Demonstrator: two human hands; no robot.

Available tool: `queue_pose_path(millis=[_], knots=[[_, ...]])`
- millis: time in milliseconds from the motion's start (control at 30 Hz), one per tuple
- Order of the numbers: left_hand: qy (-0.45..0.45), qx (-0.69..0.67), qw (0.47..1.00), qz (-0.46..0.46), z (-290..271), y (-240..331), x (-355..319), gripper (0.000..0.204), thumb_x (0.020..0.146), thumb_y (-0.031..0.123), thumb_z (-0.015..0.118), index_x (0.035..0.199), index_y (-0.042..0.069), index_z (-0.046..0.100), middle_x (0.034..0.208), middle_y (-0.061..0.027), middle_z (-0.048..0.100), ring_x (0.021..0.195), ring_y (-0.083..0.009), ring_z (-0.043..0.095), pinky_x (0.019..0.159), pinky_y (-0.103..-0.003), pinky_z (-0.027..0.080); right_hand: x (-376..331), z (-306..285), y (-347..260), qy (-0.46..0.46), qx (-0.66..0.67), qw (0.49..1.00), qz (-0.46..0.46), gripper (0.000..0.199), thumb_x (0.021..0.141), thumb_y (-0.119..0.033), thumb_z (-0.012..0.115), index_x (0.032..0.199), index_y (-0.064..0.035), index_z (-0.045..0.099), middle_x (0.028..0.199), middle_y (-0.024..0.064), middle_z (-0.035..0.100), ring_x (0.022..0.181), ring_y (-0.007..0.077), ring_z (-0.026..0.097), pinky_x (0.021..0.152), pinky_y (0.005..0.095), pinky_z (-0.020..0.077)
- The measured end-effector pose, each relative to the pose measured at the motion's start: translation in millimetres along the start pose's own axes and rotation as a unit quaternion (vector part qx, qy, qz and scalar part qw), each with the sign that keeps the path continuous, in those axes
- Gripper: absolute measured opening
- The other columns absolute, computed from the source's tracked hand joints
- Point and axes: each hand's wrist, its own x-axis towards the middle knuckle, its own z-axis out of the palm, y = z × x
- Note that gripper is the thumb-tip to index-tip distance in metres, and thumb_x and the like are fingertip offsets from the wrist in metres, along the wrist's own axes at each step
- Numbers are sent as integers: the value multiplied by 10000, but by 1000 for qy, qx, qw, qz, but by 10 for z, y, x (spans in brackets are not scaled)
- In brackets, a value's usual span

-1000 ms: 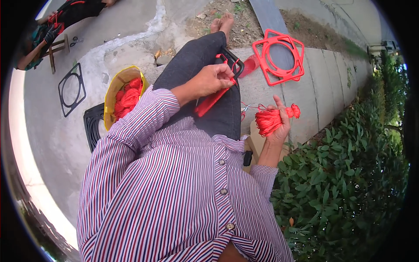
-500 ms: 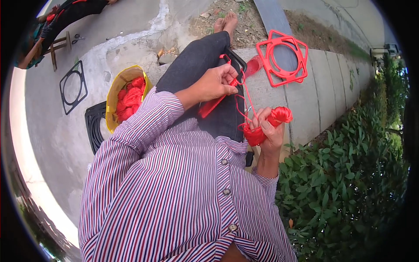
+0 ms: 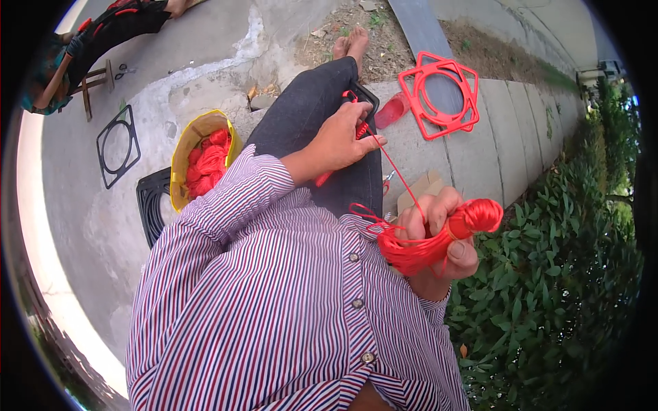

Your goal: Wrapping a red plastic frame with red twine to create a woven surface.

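Note:
Across my lap lies a black frame, partly hidden by my left hand, with red cord wound in tight turns along one side. My left hand is closed over that wound side. A bundle of red cord, tied round near its top, is gripped in my right hand, at the right of my body. One taut red strand runs between the frame and my right fingers. Loose loops of the cord hang to the left of the bundle.
At left stands a yellow container of red cord bundles, beside stacked black frames. Another black frame lies on the concrete. Red frames lie ahead right, past a red shoe. Bushes border the right. A co-worker sits far left.
My right hand with the bundle has moved right and nearer to me, upward toward the camera. The strand, slack before, is now pulled straight. My left hand stays at the frame.

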Motion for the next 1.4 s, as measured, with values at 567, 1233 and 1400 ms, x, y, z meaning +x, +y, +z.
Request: queue_pose_path(millis=[567, 1233, 1400], knots=[[83, 54, 995, -13, -101, -348, 401, 270, 975, 239, 476, 958, 6, 611, 780, -110, 605, 692, -203, 584, 670, -331, 482, 1151, -1256, 941, 154, -551, 815, -87, 455, 740, -142, 722, 1149, 18, 603, 1095, 156, 584, 985, 264, 627, 798, 364, 504], [-54, -246, 943, -216, -127, 76, 312, 223, 926, 190, 550, 744, 68, 595, 742, 17, 580, 662, -58, 449, 610, -220, 349, -1076, -1692, -354, 249, 163, 923, -243, 289, 889, -242, 549, 1042, 3, 556, 653, 23, 454, 595, 154, 427, 733, 342, 384], [-69, -247, 941, -221, -131, 73, 338, 166, 894, 144, 599, 753, 57, 598, 783, -3, 606, 746, -82, 516, 711, -226, 399, -423, -1790, 410, 263, 172, 932, -179, 242, 857, -236, 583, 1000, -41, 596, 652, 16, 465, 577, 140, 410, 669, 338, 385]])
